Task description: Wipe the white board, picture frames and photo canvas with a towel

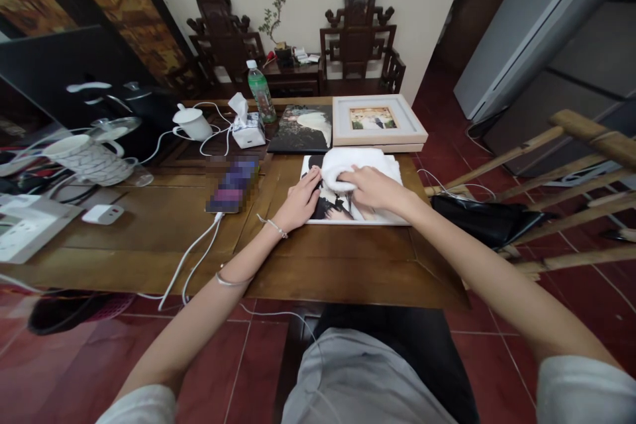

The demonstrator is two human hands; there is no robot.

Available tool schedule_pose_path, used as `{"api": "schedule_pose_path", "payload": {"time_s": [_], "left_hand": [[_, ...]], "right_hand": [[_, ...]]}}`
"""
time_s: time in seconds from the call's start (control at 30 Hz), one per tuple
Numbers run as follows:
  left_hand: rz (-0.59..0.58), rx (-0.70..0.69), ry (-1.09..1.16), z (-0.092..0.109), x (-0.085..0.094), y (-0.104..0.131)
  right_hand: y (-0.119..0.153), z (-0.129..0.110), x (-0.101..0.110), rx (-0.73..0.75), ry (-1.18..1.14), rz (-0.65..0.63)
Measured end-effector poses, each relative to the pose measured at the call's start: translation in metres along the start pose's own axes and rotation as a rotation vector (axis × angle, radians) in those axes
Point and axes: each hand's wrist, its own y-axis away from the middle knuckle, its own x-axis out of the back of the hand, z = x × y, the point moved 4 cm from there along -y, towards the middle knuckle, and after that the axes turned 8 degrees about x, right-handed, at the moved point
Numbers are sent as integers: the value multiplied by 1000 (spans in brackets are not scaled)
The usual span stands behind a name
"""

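A white cloth lies bunched over the upper part of a photo panel with a black-and-white picture. My right hand grips the near side of the cloth, fingers curled into its folds. At the panel's left edge, my left hand rests flat with its fingers stretched out, touching the surface. The cloth and my right hand hide much of the picture. Just beyond are a dark photo panel and a light wooden picture frame with a small photo.
Left of the panel are a charging phone, tissue box, green-labelled bottle, white lidded cup, patterned mug and power strip with tangled cables. A wooden chair stands at the table's right.
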Motion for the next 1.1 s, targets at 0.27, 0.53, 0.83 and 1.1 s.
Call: {"api": "schedule_pose_path", "payload": {"time_s": [0.27,0.53,0.83,1.1], "left_hand": [[-7,20,14,1,0,0],[-4,17,0,3,-1,0],[23,1,-1,4,0,2],[153,3,274,13,15,5]], "right_hand": [[-20,5,-21,-8,115,83],[72,-54,-40,167,77,8],[88,-2,-21,-26,44,-2],[5,-8,-18,-58,108,23]]}}
